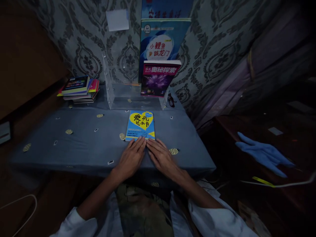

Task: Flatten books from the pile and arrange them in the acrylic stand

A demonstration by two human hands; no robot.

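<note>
A blue book [140,126] with a yellow heart on its cover lies flat and closed on the cloth-covered table. My left hand [133,153] rests flat at the book's near edge, fingers stretched out and tips touching it. Beside it, my right hand [160,154] lies the same way, its fingertips at the near right part of that edge. Neither hand grips anything. Beyond the book stands a clear acrylic book rack [135,102]. A purple-covered book [159,79] leans upright in its right part, with a blue book [160,42] behind it.
A stack of books [80,89] sits at the table's back left. Dark glasses [171,100] lie right of the rack. On a dark surface at the right are a blue glove [264,151] and a white cable [293,184]. A patterned curtain [86,56] hangs behind.
</note>
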